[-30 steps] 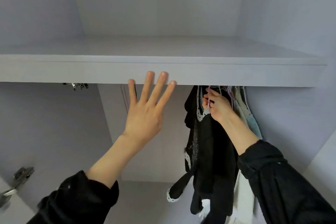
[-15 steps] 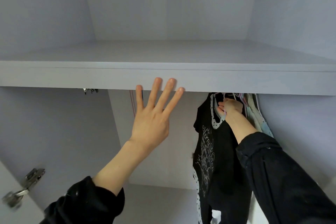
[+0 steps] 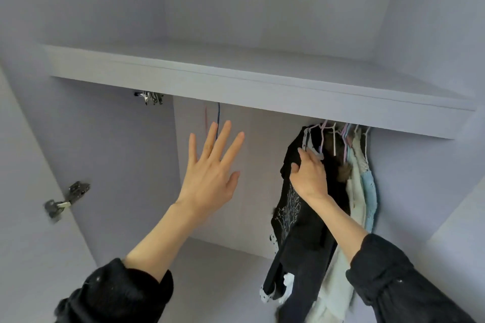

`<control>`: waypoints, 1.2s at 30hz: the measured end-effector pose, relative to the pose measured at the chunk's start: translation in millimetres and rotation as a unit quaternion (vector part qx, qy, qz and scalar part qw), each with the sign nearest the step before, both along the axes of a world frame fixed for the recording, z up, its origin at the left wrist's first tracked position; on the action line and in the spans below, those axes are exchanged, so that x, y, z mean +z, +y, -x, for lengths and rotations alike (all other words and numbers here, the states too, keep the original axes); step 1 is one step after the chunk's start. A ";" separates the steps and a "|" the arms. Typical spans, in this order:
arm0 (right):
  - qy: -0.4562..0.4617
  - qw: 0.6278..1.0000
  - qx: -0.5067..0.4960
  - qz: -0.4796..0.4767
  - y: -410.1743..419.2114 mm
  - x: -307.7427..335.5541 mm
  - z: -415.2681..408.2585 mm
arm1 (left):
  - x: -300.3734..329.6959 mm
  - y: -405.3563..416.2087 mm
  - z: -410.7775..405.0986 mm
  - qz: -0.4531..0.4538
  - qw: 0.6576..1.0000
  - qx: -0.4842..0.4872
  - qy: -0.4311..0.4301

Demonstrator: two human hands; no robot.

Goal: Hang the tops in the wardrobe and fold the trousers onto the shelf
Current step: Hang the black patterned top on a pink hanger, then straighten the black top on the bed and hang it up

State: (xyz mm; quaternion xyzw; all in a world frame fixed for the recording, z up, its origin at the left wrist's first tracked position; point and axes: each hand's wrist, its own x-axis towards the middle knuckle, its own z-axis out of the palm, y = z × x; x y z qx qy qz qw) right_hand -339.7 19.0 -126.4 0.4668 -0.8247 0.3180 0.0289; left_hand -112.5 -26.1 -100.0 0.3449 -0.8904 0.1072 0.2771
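A black top with a pale printed design (image 3: 291, 207) hangs from a light hanger (image 3: 321, 136) under the wardrobe shelf (image 3: 262, 86), at the right end of the hanging space. My right hand (image 3: 311, 176) grips this top at its shoulder, just below the hanger. Behind it hang a white top (image 3: 357, 191) and a light blue top (image 3: 370, 191) on pastel hangers. My left hand (image 3: 210, 178) is raised in the open middle of the wardrobe with fingers spread, holding nothing. The rail itself is hidden by the shelf edge. No trousers are in view.
The shelf above the clothes is bare. Metal clips (image 3: 151, 97) hang under the shelf at the left, and thin red and blue strands (image 3: 217, 113) hang near my left fingertips. A door hinge (image 3: 65, 199) sits on the left wall.
My right hand has come down from the hanger hooks to the black top's shoulder. My left hand dropped away from the shelf edge. The view has tilted and pulled back.
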 end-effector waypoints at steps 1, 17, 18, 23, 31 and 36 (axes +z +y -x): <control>0.011 1.000 0.026 -0.011 4.7 -1.2 -14.6 | -9.3 6.2 -11.3 -0.038 0.999 0.013 -0.001; -0.014 0.837 0.534 -0.120 84.9 -63.5 -432.8 | -132.2 220.2 -382.7 -0.268 0.867 0.375 0.191; -0.018 0.818 0.561 -0.124 97.2 -69.5 -464.6 | -136.1 244.5 -410.1 -0.271 0.850 0.401 0.206; -0.035 0.726 0.670 -0.148 158.9 -91.8 -594.2 | -151.6 346.1 -516.8 -0.258 0.772 0.513 0.274; -0.048 0.605 0.777 -0.169 208.5 -96.0 -784.2 | -156.9 435.1 -660.1 -0.232 0.667 0.626 0.331; -0.021 0.522 0.832 -0.187 210.0 -106.1 -906.9 | -174.5 461.8 -745.2 -0.188 0.591 0.686 0.381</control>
